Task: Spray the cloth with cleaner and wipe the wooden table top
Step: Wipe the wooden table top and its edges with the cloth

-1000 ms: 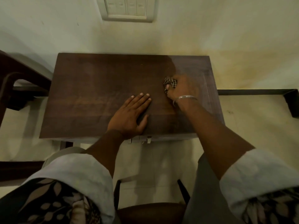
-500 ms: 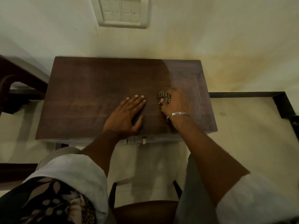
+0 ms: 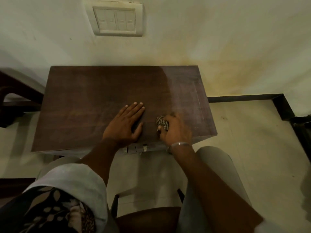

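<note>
A dark wooden table top (image 3: 87, 101) fills the middle of the head view, set against the wall. My left hand (image 3: 125, 124) lies flat on it, palm down, fingers together, near the front edge. My right hand (image 3: 176, 130) is closed around a bunched checkered cloth (image 3: 161, 122), pressing it on the wood just right of the left hand and close to the front edge. Only the cloth's left part shows past my fingers. No spray bottle is in view.
A white switch plate (image 3: 117, 20) sits on the wall above the table. Dark wooden furniture (image 3: 15, 101) stands at the left. A chair seat (image 3: 148, 219) is below between my knees. A dark skirting strip (image 3: 244, 98) runs along the floor at the right.
My right hand has drawn the cloth back from the table's far right area toward the front edge. The left hand has stayed flat in place.
</note>
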